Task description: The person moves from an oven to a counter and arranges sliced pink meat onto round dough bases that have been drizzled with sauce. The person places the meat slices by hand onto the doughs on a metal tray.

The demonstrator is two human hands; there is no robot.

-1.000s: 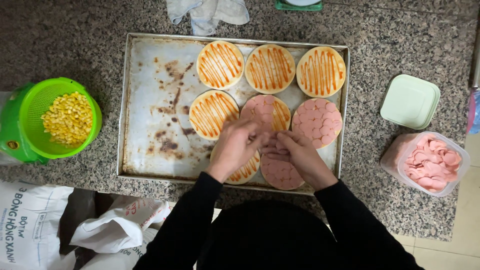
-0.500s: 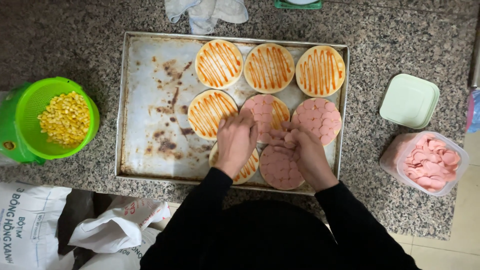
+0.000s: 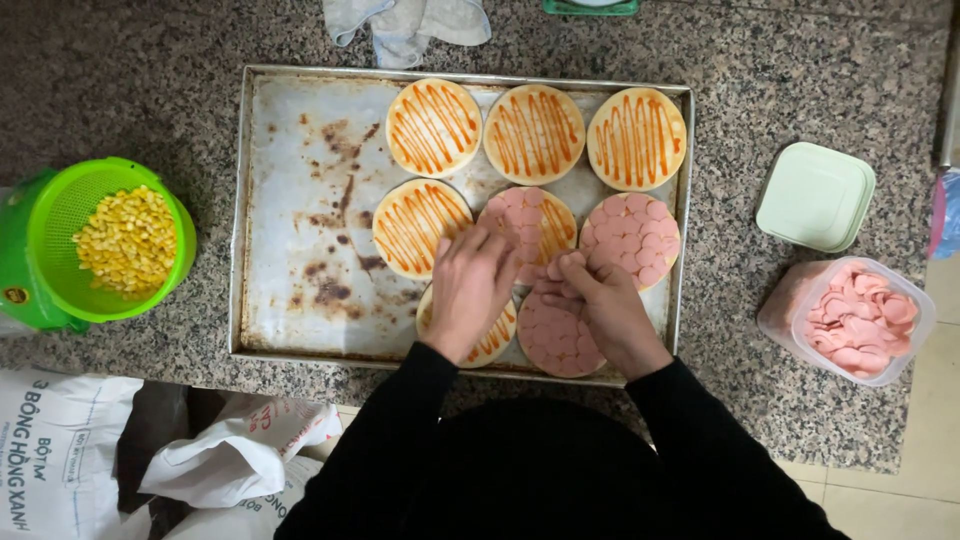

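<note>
A worn metal baking tray (image 3: 290, 200) holds several round pizza bases. Three at the back carry orange sauce stripes, as does one at mid-left (image 3: 415, 225). The middle base (image 3: 530, 215) is partly covered with pink sausage slices; the right one (image 3: 632, 235) and the front one (image 3: 555, 340) are fully covered. My left hand (image 3: 468, 290) rests over the middle base's near edge, fingers together. My right hand (image 3: 595, 305) pinches a few pink slices beside it, above the front base. A sauced base (image 3: 490, 335) lies half hidden under my left hand.
A clear tub of pink sausage slices (image 3: 855, 320) stands right of the tray, its pale green lid (image 3: 815, 195) behind it. A green colander of corn kernels (image 3: 115, 240) sits at the left. A cloth (image 3: 410, 25) lies behind the tray. White bags (image 3: 150, 460) lie below the counter edge.
Both hands have shifted slightly toward the middle base, the left hand reaching further over it. The tray and containers have not moved.
</note>
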